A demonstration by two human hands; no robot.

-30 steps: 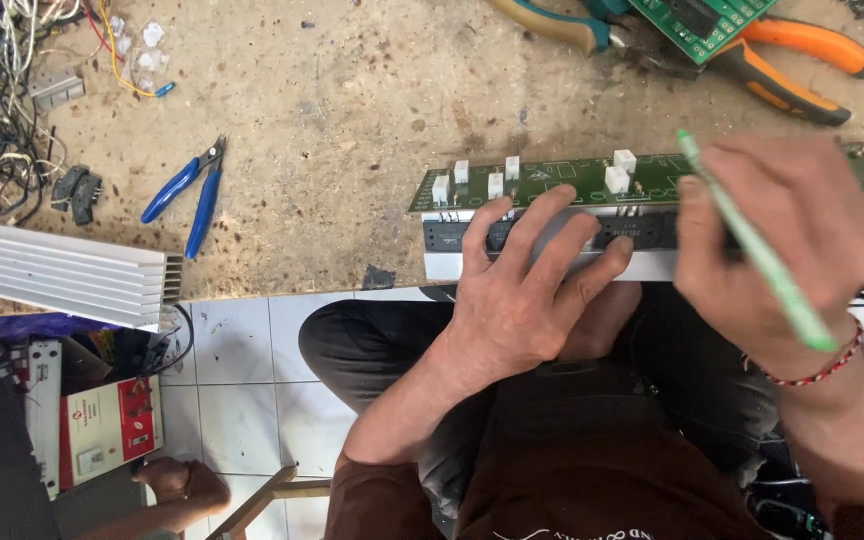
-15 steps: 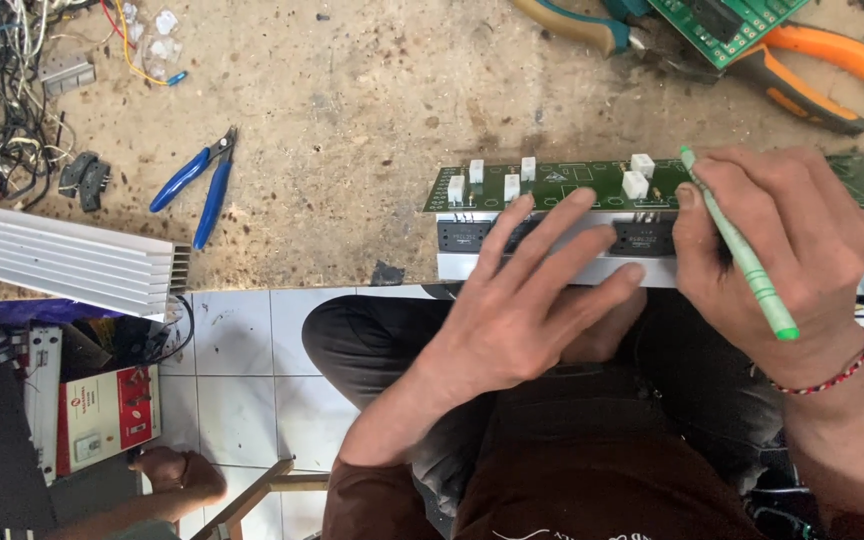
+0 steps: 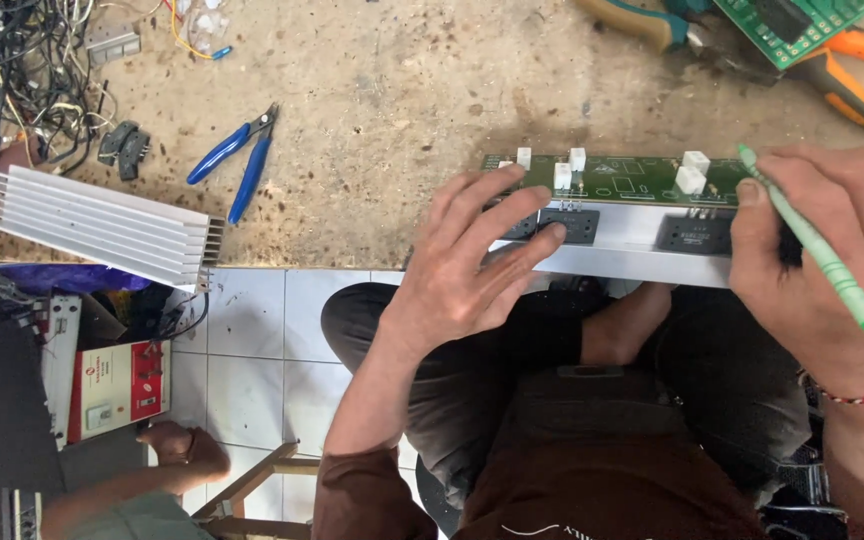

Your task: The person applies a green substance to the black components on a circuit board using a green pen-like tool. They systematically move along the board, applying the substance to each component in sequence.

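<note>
Nearest the camera, the left hand [image 3: 472, 265] lies spread and flat, fingers fanned over the left end of a silver metal bar [image 3: 627, 255] that juts past the near edge of the bench [image 3: 382, 110]; it presses down and grips nothing. The right hand [image 3: 832, 270] is closed around a green pen-like tool [image 3: 812, 240], whose tip points up and left at the board while its tail slants down to the right. The bar's long axis runs left to right, and black rectangular parts [image 3: 694, 234] are mounted along its front face, one just left of the right hand. Directly behind the bar sits a green circuit board [image 3: 632, 180] with white connectors [image 3: 693, 172], parallel to it. The tool tip touches, or nearly touches, the board's right part.

Down at the left, on the floor, lies a red and white box [image 3: 117, 388]. Farther out on the bench are a finned aluminium heat sink [image 3: 97, 225], blue-handled cutters [image 3: 237, 160], orange-handled pliers [image 3: 857, 75] and a second green board [image 3: 792, 25].
</note>
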